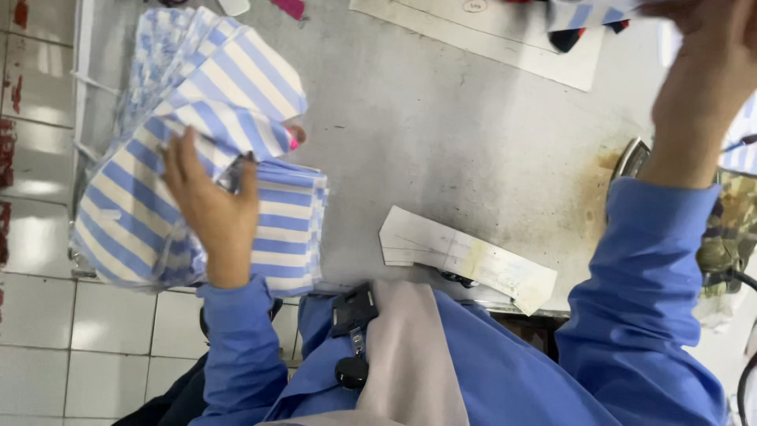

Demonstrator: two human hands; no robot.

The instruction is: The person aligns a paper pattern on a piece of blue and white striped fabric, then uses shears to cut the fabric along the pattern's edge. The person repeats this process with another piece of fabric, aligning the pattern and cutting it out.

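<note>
Paper template (465, 260) lies beside striped fabric stack (288, 229) — apart.

A work table (441, 134) fills the middle of the view, with the person's body at its near edge. At the table's left end lies a stack of cloth pieces (197, 158), partly hanging past the table's edge over the tiled floor (47, 331). The left hand (209, 209) rests on top of that stack. Near the front edge, right of the stack, lies a stack of paper patterns (465, 256), set at a slant. At the far side of the table lies a large paper sheet (505, 35). The right hand (706, 79) is raised at the far right, above an iron (631, 158) that sits at the table's right end. A badge clip (351, 312) hangs at the person's chest, just before the table's near edge.
</note>
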